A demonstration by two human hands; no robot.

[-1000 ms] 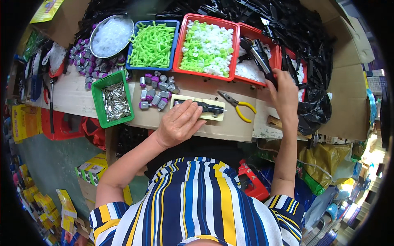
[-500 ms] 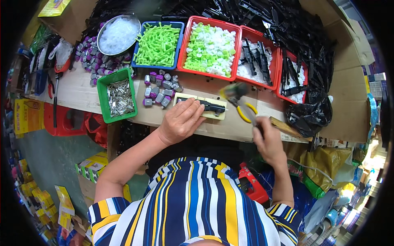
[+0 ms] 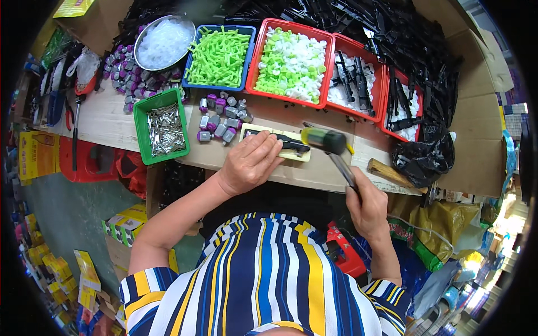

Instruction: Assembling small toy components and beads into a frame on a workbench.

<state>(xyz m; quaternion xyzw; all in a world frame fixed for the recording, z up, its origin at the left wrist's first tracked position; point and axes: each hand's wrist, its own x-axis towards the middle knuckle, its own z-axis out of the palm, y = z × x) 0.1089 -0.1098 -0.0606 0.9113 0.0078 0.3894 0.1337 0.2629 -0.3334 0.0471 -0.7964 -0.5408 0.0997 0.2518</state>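
Note:
My left hand (image 3: 251,159) presses its fingers together on a black plastic part (image 3: 292,145), which lies in a cream-coloured block (image 3: 301,156). The palm side and the part's left portion are hidden under the fingers. My right hand (image 3: 367,204) is closed round the handle of a mallet (image 3: 330,141) with a black and yellow-green head. That head hovers close to the right end of the black part; whether they touch I cannot tell. Behind the mallet, yellow-handled pliers (image 3: 351,149) lie mostly covered.
A green tray (image 3: 138,131) of metal pins stands left, beside loose grey-and-purple pieces (image 3: 224,119). Farther back are a metal bowl (image 3: 192,49), a blue tray (image 3: 187,85) of green parts and red trays (image 3: 287,99). Black parts (image 3: 434,73) are heaped at the back right, above a black bag (image 3: 428,159).
The mallet head has come down and toward me, now covering most of the pliers. My left hand stays on the black part. The whole view has shifted slightly.

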